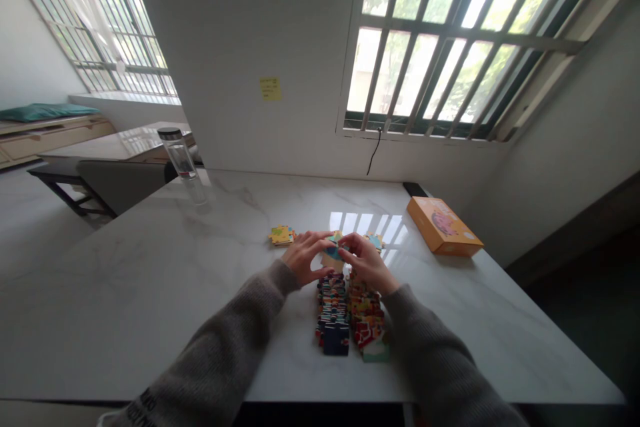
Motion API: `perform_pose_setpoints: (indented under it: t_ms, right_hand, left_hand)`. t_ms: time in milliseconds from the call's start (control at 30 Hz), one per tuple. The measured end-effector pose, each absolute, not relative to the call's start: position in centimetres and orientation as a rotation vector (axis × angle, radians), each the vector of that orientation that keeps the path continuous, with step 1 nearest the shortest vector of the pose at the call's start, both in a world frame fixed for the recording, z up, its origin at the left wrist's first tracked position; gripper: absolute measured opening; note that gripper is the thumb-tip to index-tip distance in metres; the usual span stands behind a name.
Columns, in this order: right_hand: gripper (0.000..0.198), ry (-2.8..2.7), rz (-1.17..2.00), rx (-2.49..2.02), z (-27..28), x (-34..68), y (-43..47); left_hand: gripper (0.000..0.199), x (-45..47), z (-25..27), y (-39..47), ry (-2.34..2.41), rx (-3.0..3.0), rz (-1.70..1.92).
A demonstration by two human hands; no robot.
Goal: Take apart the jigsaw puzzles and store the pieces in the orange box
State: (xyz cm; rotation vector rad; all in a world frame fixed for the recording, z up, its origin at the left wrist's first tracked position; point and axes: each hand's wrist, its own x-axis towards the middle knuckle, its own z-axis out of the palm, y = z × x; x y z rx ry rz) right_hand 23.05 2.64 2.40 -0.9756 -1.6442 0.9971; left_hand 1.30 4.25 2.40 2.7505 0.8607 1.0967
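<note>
My left hand reaches over the table with its fingers and thumb curved round the near side of a few jigsaw puzzle pieces, blue and yellow on top. From the other side my right hand pinches at the same pieces with thumb and forefinger. Just below the hands lie two long overlapping rows of puzzle pieces: a dark, striped row on the left and a red and yellow row on the right. Behind the hands, a small yellow pile of pieces is at the left and another pile at the right, partly hidden.
An orange box stands at the right of the marble-patterned table, beside a black object. A clear bottle with a dark lid is at the far left edge. The wall and barred window border the back.
</note>
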Motion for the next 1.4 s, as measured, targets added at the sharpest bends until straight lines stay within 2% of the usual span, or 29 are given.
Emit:
perform_pose_setpoints:
  t_ms: [233, 433, 567, 767, 967, 1333, 1400]
  right_hand:
    - [0.038, -1.625, 1.133, -0.919, 3.2, 22.7, 1.9]
    - [0.025, -1.696, 0.739, -1.061, 3.2, 23.7, 2.1]
    - [0.02, -1.798, 0.457, -1.161, 2.6, 24.5, 2.5]
    - [0.019, -1.879, 0.232, -1.156, 1.4, 25.3, 3.3]
    - [0.018, -1.978, 0.19, -1.159, 1.2, 25.8, 5.3]
    - [0.016, -2.297, 0.287, -1.259, 0.3, 25.3, 8.3]
    - [0.018, -2.292, 0.278, -1.259, 0.3, 25.5, 8.4]
  left_hand:
    - [0.042, 1.1, 2.5, 4.2, 0.732, 2.876, 1.006]
    - [0.046, -3.9, 1.7, 7.5, 1.088, 2.771, 1.194]
    - [0.041, -8.2, 0.6, 9.6, 1.382, 2.6, 1.153]
    - [0.041, -10.1, -1.3, 10.9, 1.451, 2.435, 1.05]
    - [0.046, -9.7, -2.5, 11.4, 1.503, 2.326, 0.972]
    - [0.027, -9.9, -2.8, 11.6, 1.374, 2.306, 1.066]
    - [0.028, -9.9, -2.7, 11.5, 1.398, 2.332, 1.058]
